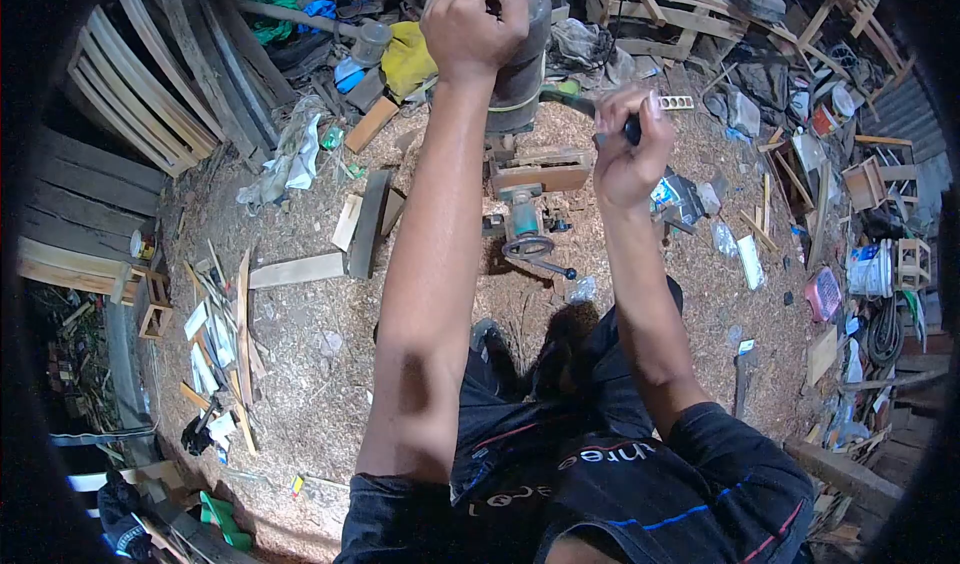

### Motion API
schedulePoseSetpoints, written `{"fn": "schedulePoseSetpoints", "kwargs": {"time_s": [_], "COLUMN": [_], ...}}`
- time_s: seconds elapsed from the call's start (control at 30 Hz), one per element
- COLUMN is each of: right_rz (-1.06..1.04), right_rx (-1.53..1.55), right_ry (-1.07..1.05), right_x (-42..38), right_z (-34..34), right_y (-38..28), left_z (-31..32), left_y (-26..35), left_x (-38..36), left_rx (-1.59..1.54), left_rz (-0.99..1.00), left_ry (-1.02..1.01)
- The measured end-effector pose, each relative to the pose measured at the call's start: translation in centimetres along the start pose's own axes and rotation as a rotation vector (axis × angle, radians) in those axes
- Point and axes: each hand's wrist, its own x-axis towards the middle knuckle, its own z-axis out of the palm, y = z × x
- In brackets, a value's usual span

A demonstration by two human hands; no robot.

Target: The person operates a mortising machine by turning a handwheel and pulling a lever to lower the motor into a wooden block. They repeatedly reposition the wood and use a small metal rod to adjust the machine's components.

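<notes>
The left hand [475, 19] is at the top of the frame, closed with its fingers curled in. It overlaps the grey cylinder [522, 49]; whether it grips anything or touches the cylinder cannot be told. The right hand [635, 144], right of the top center, is curled around a dark handle [632, 129]. A pale strip with holes [676, 103] shows just beside its fingers; whether the hand touches it is unclear.

The cylinder stands at the top center, between the forearms, its top perforated. Below it, near the center, are a wood block [542, 174] and a green metal screw mount [524, 214] with a handwheel [528, 249] and a crank [568, 273].

Shavings cover the floor [310, 384]. Boards [370, 226] lie left of center, with wood strips [243, 349] farther left. A yellow cloth [407, 61] lies at the upper left, near the cylinder, and a pink basket [824, 295] is at the right.
</notes>
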Motion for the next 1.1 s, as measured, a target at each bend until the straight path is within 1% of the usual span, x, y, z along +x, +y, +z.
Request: {"fn": "schedulePoseSetpoints", "kwargs": {"time_s": [0.17, 0.3, 0.4, 0.53, 0.63, 0.7, 0.73, 0.77, 0.8, 0.9, 0.97, 1.03, 1.1], "right_rz": [-0.031, -0.025, -0.081, -0.096, -0.113, -0.066, -0.04, -0.011, 0.008, 0.213, 0.123, 0.122, 0.029], "right_rx": [-0.042, -0.023, -0.028, -0.014, -0.048, -0.118, -0.155, -0.192, -0.23, -0.28, -0.216, -0.134, -0.234], "right_ry": [-0.088, -0.112, -0.139, -0.099, -0.093, -0.092, -0.094, -0.091, -0.137, -0.033, 0.02, -0.007, -0.074], "right_x": [-3.3, -4.5, -5.1, -6.7, -7.3, -6.8, -6.5, -6.3, -5.9, -3.0, 0.7, 4.3, 8.3], "right_z": [-1.5, -2.2, -2.7, -3.6, -3.5, -3.1, -3.1, -3.0, -2.9, -1.3, 0.1, 1.7, 2.0], "right_y": [-0.1, 0.0, 0.3, 0.7, 0.4, -0.1, -0.4, -0.6, -0.6, -1.3, -0.2, 0.1, 1.8], "left_z": [0.2, 0.2, 0.1, -0.1, 0.1, 0.1, 0.0, 0.2, 0.2, 0.3, 0.1, 0.2, 0.1], "left_y": [-0.3, -0.2, -0.2, -0.2, -0.2, 0.0, -0.1, -0.1, -0.1, 0.0, -0.1, -0.1, 0.0], "left_x": [-0.1, -0.2, -0.3, -0.6, -0.5, -0.2, -0.2, -0.1, -0.2, 0.3, 0.4, 0.9, 1.4], "left_rx": [-0.01, -0.017, -0.006, -0.01, -0.026, -0.033, -0.007, 0.001, 0.011, 0.031, 0.026, 0.002, 0.009], "left_rz": [0.014, 0.016, 0.019, 0.028, 0.035, 0.031, -0.002, -0.007, -0.018, -0.024, -0.031, -0.047, -0.037], "left_ry": [0.007, 0.012, 0.008, -0.023, -0.001, 0.028, -0.01, -0.004, -0.004, 0.007, -0.004, -0.015, -0.014]}}
